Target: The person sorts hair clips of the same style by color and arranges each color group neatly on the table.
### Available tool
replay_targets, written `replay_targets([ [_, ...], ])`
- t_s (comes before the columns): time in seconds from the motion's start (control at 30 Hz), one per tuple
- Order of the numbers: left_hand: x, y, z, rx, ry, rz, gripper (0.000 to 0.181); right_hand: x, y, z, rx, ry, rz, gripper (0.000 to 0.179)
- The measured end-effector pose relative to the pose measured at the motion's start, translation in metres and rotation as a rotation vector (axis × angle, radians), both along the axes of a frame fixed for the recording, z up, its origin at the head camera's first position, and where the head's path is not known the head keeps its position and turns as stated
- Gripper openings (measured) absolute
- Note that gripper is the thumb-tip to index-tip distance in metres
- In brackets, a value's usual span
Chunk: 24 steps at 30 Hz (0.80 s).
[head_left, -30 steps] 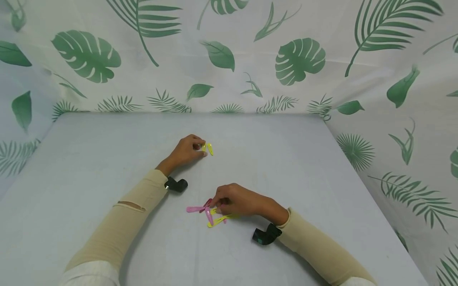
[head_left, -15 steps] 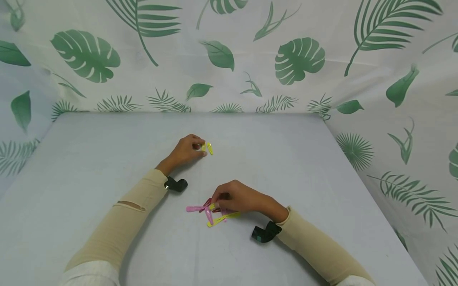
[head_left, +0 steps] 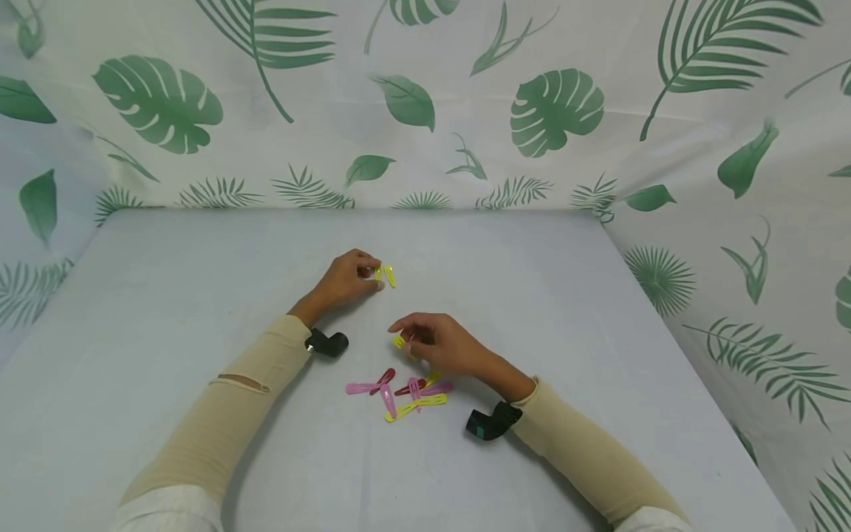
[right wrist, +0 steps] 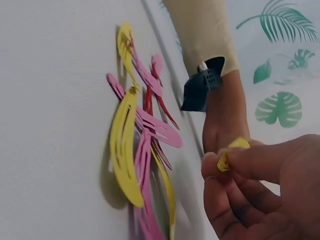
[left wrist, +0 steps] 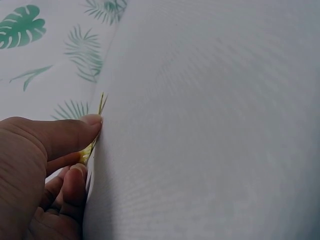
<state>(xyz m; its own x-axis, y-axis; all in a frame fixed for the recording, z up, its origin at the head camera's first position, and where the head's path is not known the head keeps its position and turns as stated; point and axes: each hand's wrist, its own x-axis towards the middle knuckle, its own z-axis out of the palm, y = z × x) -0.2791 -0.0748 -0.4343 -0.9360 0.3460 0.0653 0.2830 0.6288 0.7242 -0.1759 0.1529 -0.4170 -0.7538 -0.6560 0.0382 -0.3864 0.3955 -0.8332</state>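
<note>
Several snap hair clips, yellow, pink and dark red, lie in a loose heap on the table; a yellow clip (head_left: 432, 400) and a pink clip (head_left: 360, 388) are at its edges. Above the heap, my right hand (head_left: 442, 346) pinches a yellow hair clip (right wrist: 232, 152) between thumb and fingers, clear of the table. Farther back, my left hand (head_left: 342, 279) rests on the table with thumb and index finger at the ends of another yellow hair clip (head_left: 378, 274). A second yellow clip (head_left: 390, 276) lies just to its right, roughly parallel.
A pale grey cloth covers the table (head_left: 565, 310). Leaf-printed white sheets (head_left: 465, 111) hang at its back and sides. Black wrist-camera mounts (head_left: 492, 422) stick out from both wrists.
My right hand has lifted away from the heap with a yellow hair clip and moved toward the back, uncovering more clips. The left hand has stayed in place.
</note>
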Motion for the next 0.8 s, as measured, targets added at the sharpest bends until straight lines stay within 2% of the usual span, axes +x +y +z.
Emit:
replay_targets([
  [0.1,0.000,0.000,0.000,0.002,0.000,0.003,0.043,-0.004,0.000,0.001,-0.034,0.008,-0.018,0.033],
  [0.37,0.000,0.000,0.000,0.003,-0.010,-0.002,0.044,-0.013,-0.001,0.006,-0.046,-0.012,-0.056,0.023],
  [0.57,0.001,0.001,0.001,-0.013,-0.018,0.007,0.045,-0.026,-0.001,0.004,-0.082,-0.008,-0.103,0.019],
  [0.8,0.001,0.001,0.001,-0.008,-0.020,0.005,0.044,-0.042,-0.002,0.001,-0.054,-0.007,-0.165,0.020],
])
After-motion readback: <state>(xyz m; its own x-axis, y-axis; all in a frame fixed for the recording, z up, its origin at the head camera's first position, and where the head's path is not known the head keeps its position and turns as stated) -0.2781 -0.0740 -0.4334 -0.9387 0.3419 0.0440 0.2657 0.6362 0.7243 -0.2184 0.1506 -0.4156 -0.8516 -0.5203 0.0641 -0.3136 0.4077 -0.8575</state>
